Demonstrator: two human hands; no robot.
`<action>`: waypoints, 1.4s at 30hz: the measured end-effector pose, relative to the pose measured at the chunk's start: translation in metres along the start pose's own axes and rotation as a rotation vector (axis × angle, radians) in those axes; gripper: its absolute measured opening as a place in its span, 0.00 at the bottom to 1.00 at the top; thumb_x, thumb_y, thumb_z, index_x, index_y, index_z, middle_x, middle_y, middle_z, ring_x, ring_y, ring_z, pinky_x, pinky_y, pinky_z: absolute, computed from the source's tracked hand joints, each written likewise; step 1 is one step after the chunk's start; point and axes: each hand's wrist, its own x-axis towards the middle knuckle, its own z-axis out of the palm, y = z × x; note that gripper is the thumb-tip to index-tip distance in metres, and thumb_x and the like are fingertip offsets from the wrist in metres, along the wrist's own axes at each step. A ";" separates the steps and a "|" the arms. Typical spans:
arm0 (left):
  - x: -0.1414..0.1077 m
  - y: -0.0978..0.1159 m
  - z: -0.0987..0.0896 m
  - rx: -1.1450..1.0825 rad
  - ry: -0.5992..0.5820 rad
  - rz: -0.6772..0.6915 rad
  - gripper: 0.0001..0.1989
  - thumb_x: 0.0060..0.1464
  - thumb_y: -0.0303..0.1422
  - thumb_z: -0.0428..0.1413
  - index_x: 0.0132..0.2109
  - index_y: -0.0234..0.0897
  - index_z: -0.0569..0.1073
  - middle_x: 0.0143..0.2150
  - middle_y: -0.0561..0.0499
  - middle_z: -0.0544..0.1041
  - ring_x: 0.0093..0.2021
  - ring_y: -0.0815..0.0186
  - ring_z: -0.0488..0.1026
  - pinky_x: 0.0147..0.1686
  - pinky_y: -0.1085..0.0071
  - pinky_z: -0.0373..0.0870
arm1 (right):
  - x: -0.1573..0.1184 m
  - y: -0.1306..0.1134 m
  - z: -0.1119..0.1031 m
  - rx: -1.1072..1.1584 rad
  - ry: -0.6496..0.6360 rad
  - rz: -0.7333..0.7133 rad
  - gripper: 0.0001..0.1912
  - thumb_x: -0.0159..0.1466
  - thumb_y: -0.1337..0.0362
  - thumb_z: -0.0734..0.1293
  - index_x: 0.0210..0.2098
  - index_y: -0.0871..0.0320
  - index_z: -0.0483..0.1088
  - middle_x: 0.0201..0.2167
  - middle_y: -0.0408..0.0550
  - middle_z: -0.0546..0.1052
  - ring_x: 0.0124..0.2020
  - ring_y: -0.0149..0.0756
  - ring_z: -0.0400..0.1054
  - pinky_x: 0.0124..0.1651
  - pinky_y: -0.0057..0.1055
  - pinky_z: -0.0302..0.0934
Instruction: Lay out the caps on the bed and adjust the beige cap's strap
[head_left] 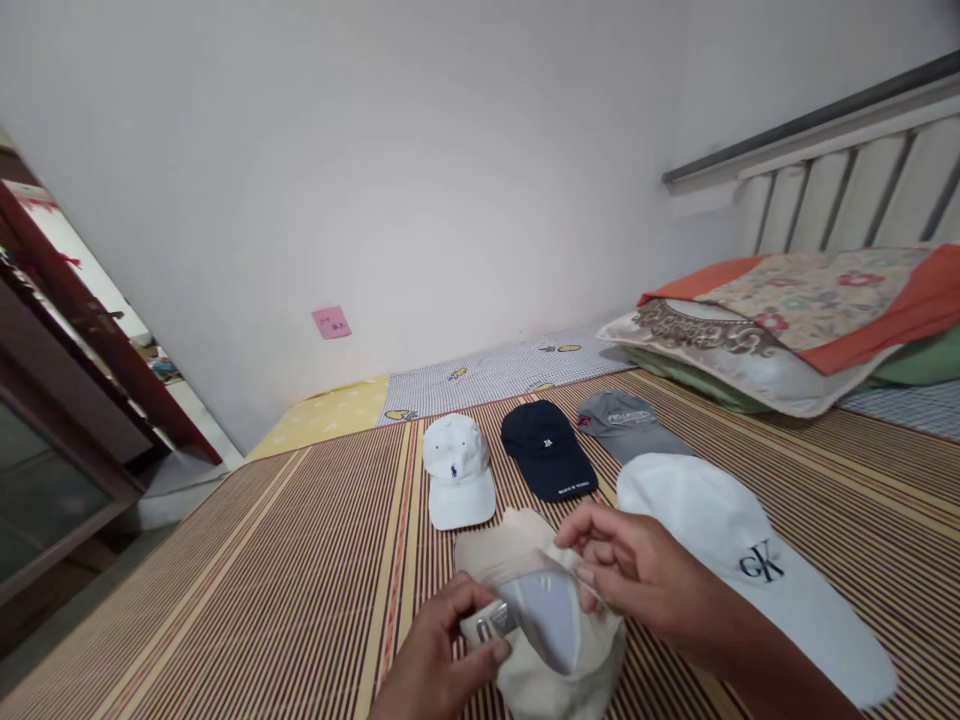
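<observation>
A beige cap (562,690) lies on the striped mat in front of me, its opening and greyish lining turned up. My left hand (450,640) pinches the cap's back strap by its silver metal buckle (493,622). On the other side, my right hand (637,565) has bent fingers at the cap's edge and appears to grip the fabric; part of that contact is hidden. Just beyond stand a white cap (456,455) with a small dark logo and a navy cap (544,450). A larger white cap (720,520) marked CK lies beside my right forearm.
Behind the navy cap sits a grey cap (626,420). Stacked pillows (810,310) lie at the right by a white slatted headboard (847,190). A pink note (331,322) sticks to the wall. The striped mat (247,580) ends at the left, near a doorway.
</observation>
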 end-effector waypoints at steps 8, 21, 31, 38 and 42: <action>-0.008 0.013 -0.002 -0.085 -0.041 -0.047 0.18 0.62 0.50 0.57 0.38 0.40 0.79 0.34 0.51 0.72 0.36 0.63 0.66 0.39 0.68 0.63 | -0.003 -0.004 0.002 0.151 -0.097 0.013 0.13 0.62 0.54 0.73 0.41 0.55 0.74 0.29 0.44 0.76 0.29 0.35 0.70 0.32 0.29 0.62; -0.009 0.003 -0.006 -0.179 -0.077 0.035 0.16 0.61 0.47 0.59 0.38 0.37 0.75 0.36 0.50 0.71 0.39 0.62 0.67 0.41 0.67 0.62 | -0.005 -0.002 0.006 0.092 -0.115 0.039 0.15 0.62 0.53 0.74 0.39 0.59 0.76 0.25 0.41 0.73 0.26 0.28 0.65 0.28 0.22 0.57; -0.010 -0.009 0.003 -0.572 -0.100 0.043 0.14 0.58 0.44 0.64 0.34 0.38 0.73 0.34 0.52 0.70 0.37 0.65 0.63 0.39 0.68 0.59 | -0.007 -0.014 0.022 0.121 -0.121 0.041 0.14 0.65 0.53 0.72 0.41 0.58 0.76 0.28 0.41 0.75 0.16 0.20 0.60 0.17 0.17 0.50; -0.009 -0.016 0.005 -0.549 -0.071 0.016 0.12 0.59 0.41 0.62 0.36 0.37 0.74 0.35 0.52 0.68 0.37 0.65 0.62 0.40 0.68 0.59 | -0.002 -0.011 0.034 0.101 -0.087 0.007 0.09 0.62 0.59 0.72 0.35 0.59 0.74 0.19 0.37 0.69 0.17 0.24 0.62 0.19 0.18 0.57; -0.009 -0.016 0.006 -0.554 -0.072 0.039 0.14 0.59 0.42 0.63 0.34 0.37 0.72 0.34 0.53 0.66 0.36 0.65 0.61 0.39 0.68 0.58 | -0.003 -0.015 0.037 0.051 -0.085 0.068 0.07 0.61 0.61 0.71 0.35 0.59 0.75 0.22 0.37 0.70 0.17 0.22 0.58 0.19 0.18 0.53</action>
